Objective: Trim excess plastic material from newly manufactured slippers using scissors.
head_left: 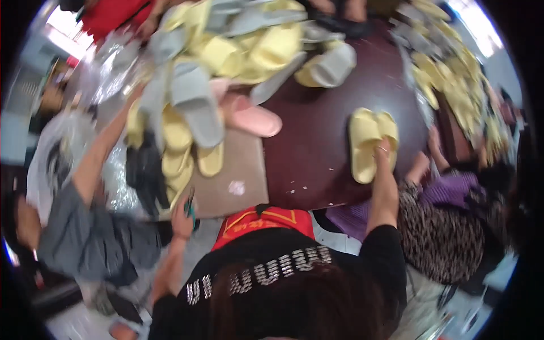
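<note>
On the right of the dark red table [317, 164], a pair of yellow slippers [364, 133] lies side by side with the toe ends away from me. My right hand [383, 148] is closed on the pair around the inner edges; its fingertips are partly hidden. Low at the table's front edge, my left hand [181, 220] is wrapped round small scissors [190, 209] with teal handles, the dark blades pointing up. Just beyond it, several yellow slippers [211, 158] and a grey slipper [195, 107] lie heaped, with a pink slipper [255, 118] beside them.
A large pile of yellow and grey slippers [249, 48] covers the far side. Another heap [453, 90] stands at the far right. Clear plastic bags [116, 62] lie on the left. A co-worker's arm [107, 147] reaches in from the left; a person in purple [453, 190] sits at the right.
</note>
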`<state>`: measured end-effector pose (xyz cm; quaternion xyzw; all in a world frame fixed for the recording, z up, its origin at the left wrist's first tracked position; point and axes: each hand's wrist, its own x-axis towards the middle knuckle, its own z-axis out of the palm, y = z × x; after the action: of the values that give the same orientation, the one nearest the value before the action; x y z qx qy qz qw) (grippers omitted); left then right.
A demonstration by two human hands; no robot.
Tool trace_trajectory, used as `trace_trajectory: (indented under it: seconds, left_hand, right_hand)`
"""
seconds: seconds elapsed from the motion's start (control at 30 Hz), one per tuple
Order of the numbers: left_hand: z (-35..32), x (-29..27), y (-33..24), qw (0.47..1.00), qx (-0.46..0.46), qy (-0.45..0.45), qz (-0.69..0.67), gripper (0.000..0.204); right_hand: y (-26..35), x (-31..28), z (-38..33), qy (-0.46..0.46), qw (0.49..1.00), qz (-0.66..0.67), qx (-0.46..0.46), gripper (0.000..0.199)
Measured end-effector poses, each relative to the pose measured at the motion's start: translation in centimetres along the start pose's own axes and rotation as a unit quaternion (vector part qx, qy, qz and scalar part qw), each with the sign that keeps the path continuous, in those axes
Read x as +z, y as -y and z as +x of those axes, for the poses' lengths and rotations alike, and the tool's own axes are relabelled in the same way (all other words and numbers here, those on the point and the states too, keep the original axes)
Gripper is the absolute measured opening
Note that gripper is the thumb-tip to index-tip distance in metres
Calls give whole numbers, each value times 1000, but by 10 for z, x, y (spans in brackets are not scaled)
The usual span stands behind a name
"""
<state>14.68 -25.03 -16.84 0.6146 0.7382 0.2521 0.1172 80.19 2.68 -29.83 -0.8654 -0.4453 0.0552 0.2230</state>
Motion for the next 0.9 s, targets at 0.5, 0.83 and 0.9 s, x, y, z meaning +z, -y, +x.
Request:
trace_trajectory:
  seconds: [0.5, 0.83, 0.9]
  left_hand:
    - [42, 13, -19, 968, -120, -31, -216, 45]
    - [105, 6, -29, 886, -150, -121, -421, 37]
    - [114, 13, -14, 863, -151, -188, -444, 37]
  right_hand:
    - [238, -38, -173, 98, 926, 346, -114, 43]
    - [435, 38, -307, 541, 751, 360, -120, 42]
    - [440, 34, -309, 560, 743, 354, -101, 40]
